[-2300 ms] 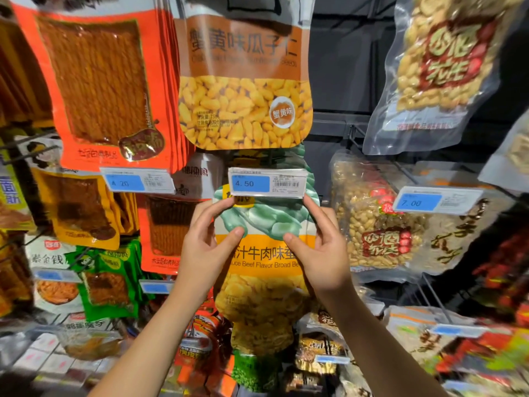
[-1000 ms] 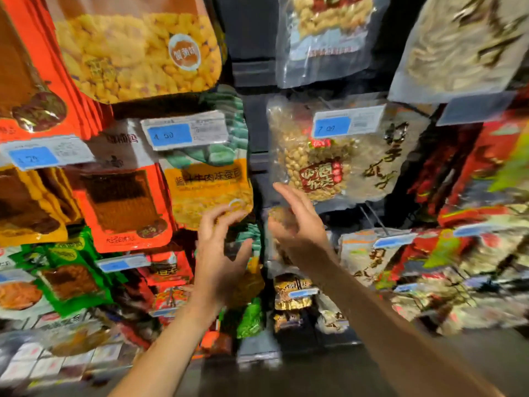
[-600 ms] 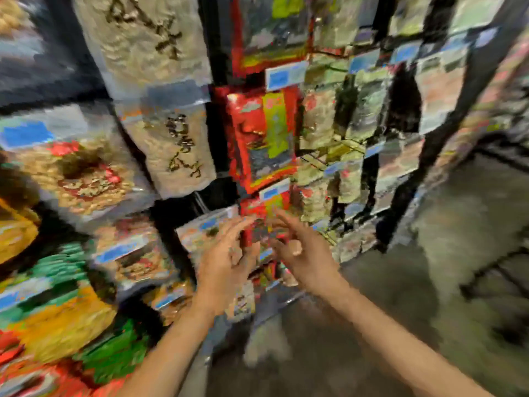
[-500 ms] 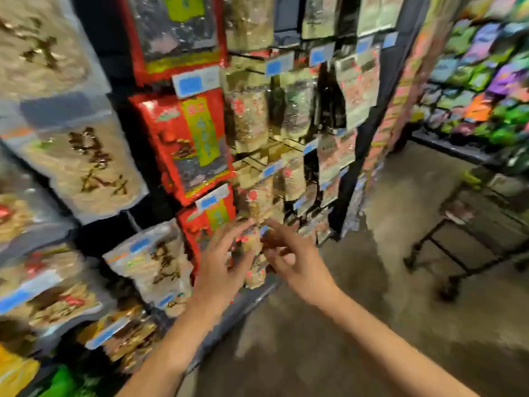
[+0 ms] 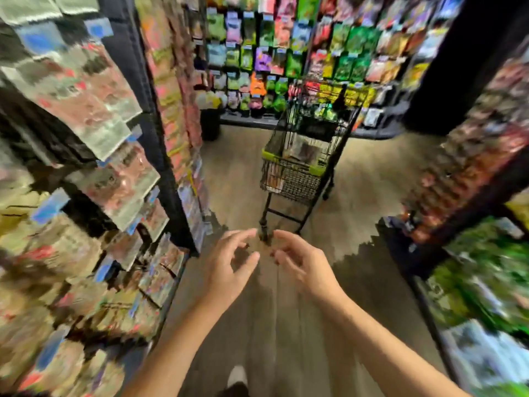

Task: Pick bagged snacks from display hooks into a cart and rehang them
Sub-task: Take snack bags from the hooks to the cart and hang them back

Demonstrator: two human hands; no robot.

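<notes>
A black wire shopping cart (image 5: 300, 173) with lime-green trim stands in the aisle ahead, with a few snack bags lying in its basket. My left hand (image 5: 229, 267) and my right hand (image 5: 303, 265) are raised side by side in front of me, well short of the cart, fingers loosely spread and holding nothing. Bagged snacks on display hooks (image 5: 108, 179) fill the rack on my left; the picture is blurred there.
A dark rack upright (image 5: 160, 133) ends the left display. More hanging snack bags cover the far wall (image 5: 286, 47) and the right-hand rack (image 5: 469, 167). Wood-look floor (image 5: 274, 325) runs between the racks to the cart. My shoe (image 5: 237, 376) shows at the bottom.
My hands let go of the broad-bean bag on its hook and came away empty. The view swung right from the rack to the aisle, bringing the cart into sight.
</notes>
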